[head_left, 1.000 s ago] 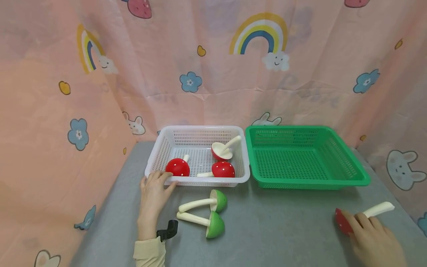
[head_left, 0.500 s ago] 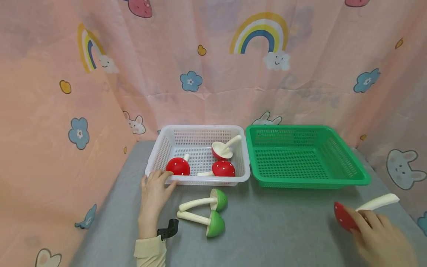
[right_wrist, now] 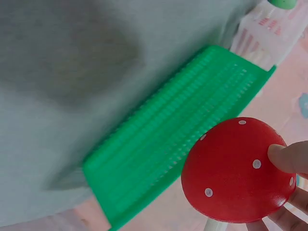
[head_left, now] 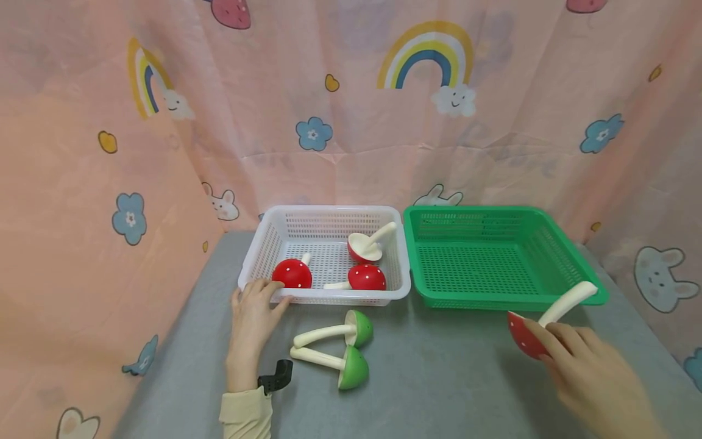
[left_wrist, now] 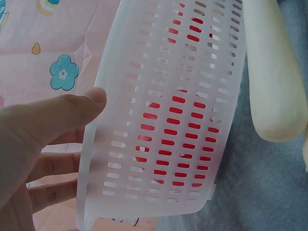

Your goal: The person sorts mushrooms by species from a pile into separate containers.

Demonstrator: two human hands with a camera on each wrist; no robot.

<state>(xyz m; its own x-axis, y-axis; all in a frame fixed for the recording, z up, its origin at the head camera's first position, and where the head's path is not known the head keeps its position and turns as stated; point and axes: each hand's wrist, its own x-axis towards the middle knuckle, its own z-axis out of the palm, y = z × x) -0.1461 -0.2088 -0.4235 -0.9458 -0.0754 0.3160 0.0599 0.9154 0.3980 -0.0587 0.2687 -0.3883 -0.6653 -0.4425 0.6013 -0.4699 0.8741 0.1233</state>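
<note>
My right hand [head_left: 589, 366] holds a red toy mushroom [head_left: 525, 336] by its white-spotted cap, above the table in front of the green basket. Its pale stem points up and away to the right. In the right wrist view, the thumb presses the red cap [right_wrist: 236, 173] and the other fingers are partly hidden behind it. My left hand [head_left: 256, 317] grips the near left rim of the white basket [head_left: 334, 297], thumb on the outside and fingers over the rim. Inside that basket lie three red mushrooms, one of them a cap-down mushroom [head_left: 364, 249].
A green basket [head_left: 515, 299] stands beside the white one, touching or nearly so. Two green-capped mushrooms, the nearer one [head_left: 353, 367] below the other [head_left: 359, 328], lie on the grey table before the white basket. A patterned pink curtain [head_left: 362, 171] hangs behind.
My right hand has lifted the red mushroom and carried it left and forward, toward the green basket's near edge. The left hand stays on the white basket's rim.
</note>
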